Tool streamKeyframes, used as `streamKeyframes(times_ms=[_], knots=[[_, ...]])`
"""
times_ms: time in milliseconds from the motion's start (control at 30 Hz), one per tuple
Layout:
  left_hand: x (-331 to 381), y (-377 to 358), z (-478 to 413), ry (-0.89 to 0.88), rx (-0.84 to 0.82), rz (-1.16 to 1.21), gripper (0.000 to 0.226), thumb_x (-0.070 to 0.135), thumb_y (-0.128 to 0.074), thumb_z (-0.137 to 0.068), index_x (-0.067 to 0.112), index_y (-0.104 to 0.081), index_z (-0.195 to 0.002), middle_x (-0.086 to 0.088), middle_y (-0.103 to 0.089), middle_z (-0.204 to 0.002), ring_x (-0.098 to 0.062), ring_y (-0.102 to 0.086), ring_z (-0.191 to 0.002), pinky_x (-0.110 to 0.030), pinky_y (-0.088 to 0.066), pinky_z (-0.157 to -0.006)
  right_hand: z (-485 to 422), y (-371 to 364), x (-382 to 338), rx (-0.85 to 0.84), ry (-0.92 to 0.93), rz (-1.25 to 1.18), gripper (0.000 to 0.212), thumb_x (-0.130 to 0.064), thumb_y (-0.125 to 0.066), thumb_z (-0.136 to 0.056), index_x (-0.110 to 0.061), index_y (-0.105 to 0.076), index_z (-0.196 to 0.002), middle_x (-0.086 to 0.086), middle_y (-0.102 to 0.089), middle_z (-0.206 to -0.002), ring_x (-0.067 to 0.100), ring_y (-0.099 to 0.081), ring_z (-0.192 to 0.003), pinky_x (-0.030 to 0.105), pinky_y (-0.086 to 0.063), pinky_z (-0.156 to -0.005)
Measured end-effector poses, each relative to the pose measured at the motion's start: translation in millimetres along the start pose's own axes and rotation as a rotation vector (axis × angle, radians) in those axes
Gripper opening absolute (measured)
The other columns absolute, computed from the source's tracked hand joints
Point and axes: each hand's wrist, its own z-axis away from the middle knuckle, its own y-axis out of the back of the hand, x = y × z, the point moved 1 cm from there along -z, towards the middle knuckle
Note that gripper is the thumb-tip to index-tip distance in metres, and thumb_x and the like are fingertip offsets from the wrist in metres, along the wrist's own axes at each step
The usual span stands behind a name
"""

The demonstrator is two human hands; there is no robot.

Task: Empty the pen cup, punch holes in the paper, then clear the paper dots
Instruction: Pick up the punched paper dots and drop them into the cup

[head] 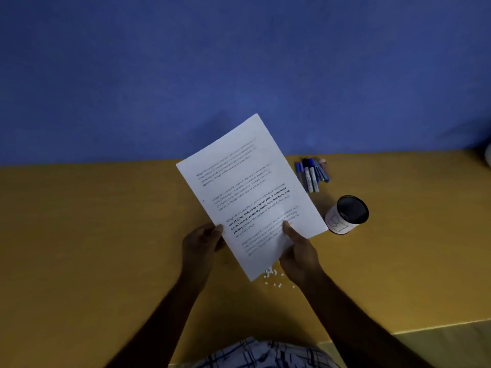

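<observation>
Sheet: the white printed sheet of paper (247,192) is off the table, held tilted in front of me, far corner towards the blue wall (186,62), near corner hanging just above the dots.

Grip: my left hand (203,241) pinches the left edge, thumb on the printed face. My right hand (299,251) pinches the lower right part, thumb on the print, and the paper creases slightly there. Both hands are closed on the sheet.

Dots: small white paper dots (273,277) lie scattered on the yellow-ochre table top (106,248), by the sheet's near corner and just beside my right wrist. Some may be hidden behind the sheet.

Progress, as I judge it:
- Step 1, cup emptied: done.
- Step 2, holes punched: probably done, given the dots. A tiny mark sits near the left edge, too small to call a hole. No punch in view.
- Step 3, dots cleared: not yet done. All visible dots are on the table.

Containers: the round pen cup with dark interior and white paper label (346,215) stands upright right of the sheet. I see nothing inside, though the bottom is dim. The cluster of blue, black and grey marker pens (312,175) lies flat beyond the cup, apart from it, near the wall.

Near edge: checked cloth (263,354).
</observation>
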Motion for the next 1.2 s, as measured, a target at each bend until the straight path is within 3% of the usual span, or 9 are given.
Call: streamKeyframes(times_ms=[67, 200, 367, 500, 667, 867, 967, 1100, 1200], knots=[[3.4, 7.0, -0.8, -0.070, 0.040, -0.082, 0.014, 0.027, -0.067, -0.089, 0.020, -0.074, -0.079, -0.012, -0.073, -0.079, -0.034, -0.069, -0.075, -0.054, -0.058, -0.080, 3.0, -2.7, -0.5, -0.017, -0.019, 0.017, 0.046, -0.003, -0.057, -0.092, -0.011, -0.050, -0.137, 0.013, -0.061, -0.134, 0.034, -0.059, -0.120, 0.049, -0.054, -0.093], [18.3, 29.5, -3.1, -0.113, 0.034, -0.044, 0.016, 0.015, -0.066, -0.091, 0.028, -0.074, -0.088, 0.006, -0.077, -0.087, -0.018, -0.074, -0.084, -0.034, -0.060, -0.077, 12.2, -4.8, -20.4, -0.124, -0.047, 0.162, 0.040, -0.010, -0.054, -0.094, -0.005, -0.054, -0.134, 0.015, -0.061, -0.132, 0.032, -0.060, -0.116, 0.043, -0.055, -0.092], [18.4, 76.9, -14.9, -0.113, -0.035, -0.179, 0.018, 0.009, -0.065, -0.090, 0.026, -0.073, -0.089, 0.009, -0.077, -0.086, -0.016, -0.073, -0.083, -0.036, -0.060, -0.076, 11.5, -8.0, -34.2, -0.322, -0.138, 0.534, 0.040, -0.023, -0.050, -0.097, -0.005, -0.057, -0.132, 0.024, -0.055, -0.135, 0.044, -0.054, -0.118, 0.043, -0.046, -0.090], [15.4, 107.1, -19.7, -0.075, -0.060, -0.190, 0.017, 0.004, -0.063, -0.089, 0.017, -0.073, -0.092, 0.006, -0.077, -0.085, -0.018, -0.073, -0.082, -0.029, -0.060, -0.071, 2.0, -26.5, -3.6, -0.237, -0.243, 0.784, 0.036, -0.026, -0.062, -0.091, -0.007, -0.067, -0.120, 0.016, -0.068, -0.120, 0.036, -0.065, -0.108, 0.039, -0.053, -0.084], [14.5, 140.9, -20.5, -0.074, -0.056, -0.235, 0.018, 0.003, -0.062, -0.090, 0.016, -0.074, -0.093, 0.007, -0.077, -0.085, -0.014, -0.073, -0.078, -0.025, -0.060, -0.067, -10.3, -42.1, 50.8, -0.148, -0.150, 0.919, 0.024, -0.009, -0.061, -0.093, 0.002, -0.067, -0.114, 0.017, -0.069, -0.115, 0.027, -0.068, -0.091, 0.036, -0.057, -0.078], [-5.7, 184.3, -26.6, -0.021, 0.062, -0.389, 0.013, 0.008, -0.063, -0.091, 0.017, -0.073, -0.092, 0.005, -0.077, -0.082, -0.016, -0.071, -0.071, -0.024, -0.057, -0.062, -16.7, -55.8, 92.7, -0.153, -0.083, 1.111, 0.021, -0.009, -0.059, -0.093, -0.004, -0.070, -0.110, 0.006, -0.071, -0.108, 0.013, -0.067, -0.084, 0.023, -0.056, -0.071], [-18.4, 192.9, -32.8, -0.029, 0.114, -0.569, 0.017, 0.009, -0.063, -0.092, 0.004, -0.073, -0.104, -0.009, -0.073, -0.088, -0.016, -0.066, -0.068, -0.028, -0.052, -0.065, -21.8, -61.1, 111.9, -0.126, -0.095, 1.122, 0.022, -0.009, -0.059, -0.093, -0.004, -0.070, -0.112, 0.008, -0.071, -0.109, 0.018, -0.068, -0.089, 0.031, -0.057, -0.078], [-33.8, 199.4, -43.4, -0.010, 0.122, -0.754, 0.019, 0.013, -0.063, -0.092, 0.006, -0.074, -0.106, -0.007, -0.070, -0.080, -0.014, -0.062, -0.063, -0.026, -0.045, -0.061, -30.2, -61.3, 134.2, -0.083, -0.114, 1.187, 0.024, -0.010, -0.060, -0.091, -0.004, -0.070, -0.112, 0.010, -0.071, -0.113, 0.026, -0.068, -0.100, 0.046, -0.055, -0.092], [-44.2, 202.5, -53.6, 0.046, 0.114, -0.786, 0.019, 0.015, -0.063, -0.091, 0.005, -0.075, -0.103, -0.005, -0.069, -0.078, -0.020, -0.065, -0.067, -0.030, -0.050, -0.066, -37.1, -57.7, 144.7, -0.048, -0.138, 1.224, 0.027, -0.013, -0.062, -0.090, -0.003, -0.069, -0.114, 0.012, -0.070, -0.117, 0.027, -0.068, -0.102, 0.047, -0.054, -0.093]])
